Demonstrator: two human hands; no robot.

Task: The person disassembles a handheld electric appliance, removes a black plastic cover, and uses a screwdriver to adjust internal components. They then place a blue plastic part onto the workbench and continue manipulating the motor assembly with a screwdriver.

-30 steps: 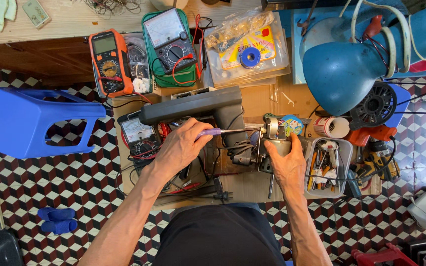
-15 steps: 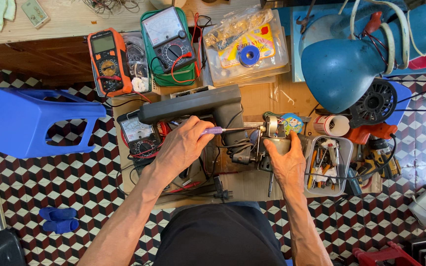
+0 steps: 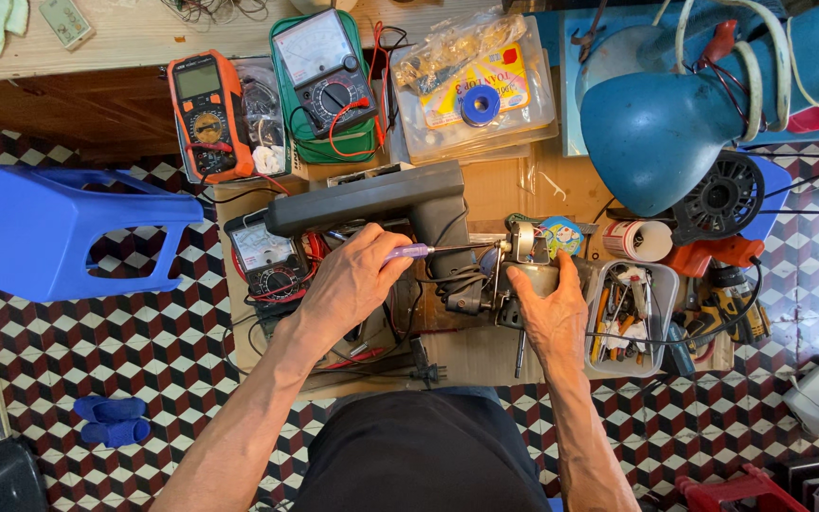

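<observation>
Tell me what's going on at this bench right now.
A person sits at a cluttered low workbench. The left hand holds a purple-handled screwdriver, its shaft pointing at a small metal motor assembly that the right hand steadies from below. A dark grey housing lies just behind the hands. Around them sit an orange multimeter, a green analogue meter, a blue desk lamp and a tray of hand tools. A blue plastic stool lies tipped on the chequered floor.
</observation>
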